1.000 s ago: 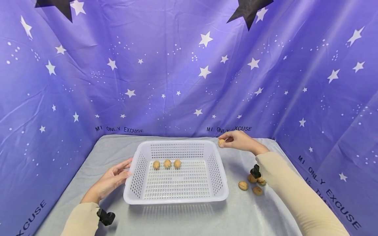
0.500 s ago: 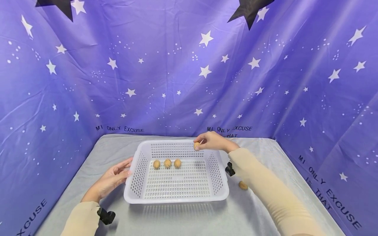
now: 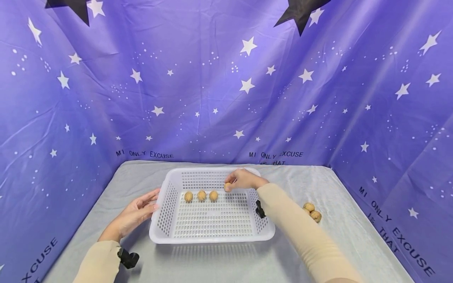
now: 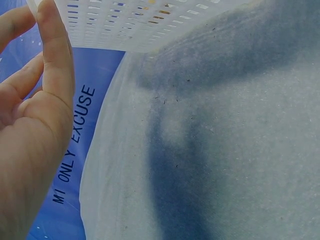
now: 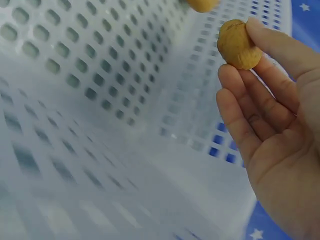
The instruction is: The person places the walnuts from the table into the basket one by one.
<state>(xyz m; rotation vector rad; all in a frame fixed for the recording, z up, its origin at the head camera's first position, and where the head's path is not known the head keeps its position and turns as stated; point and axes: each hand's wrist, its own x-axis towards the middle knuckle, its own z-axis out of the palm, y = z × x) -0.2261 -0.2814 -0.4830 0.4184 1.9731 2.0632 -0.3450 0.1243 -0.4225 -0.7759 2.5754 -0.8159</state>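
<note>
A white plastic basket (image 3: 212,240) with perforated walls stands on the cloth-covered table. Three walnuts (image 3: 201,195) form a row on its floor, toward the back. My right hand (image 3: 244,179) reaches over the right part of the basket, pinching another walnut (image 5: 239,45) between thumb and fingertips. In the head view this walnut (image 3: 227,186) appears to the right of the row, against the back wall. At the basket's left end, my left hand (image 3: 136,212) touches the rim from outside with fairly straight fingers; the left wrist view shows a fingertip (image 4: 50,12) at the rim.
Several more walnuts (image 3: 315,215) lie clustered on the table right of the basket, partly hidden behind my right sleeve (image 3: 297,228). Purple starry curtains (image 3: 212,98) stand close behind the table (image 3: 205,267) and along both sides.
My right hand has carried the walnut leftward from beyond the basket's right back corner, then down into the basket beside the row. My left hand has stayed at the rim.
</note>
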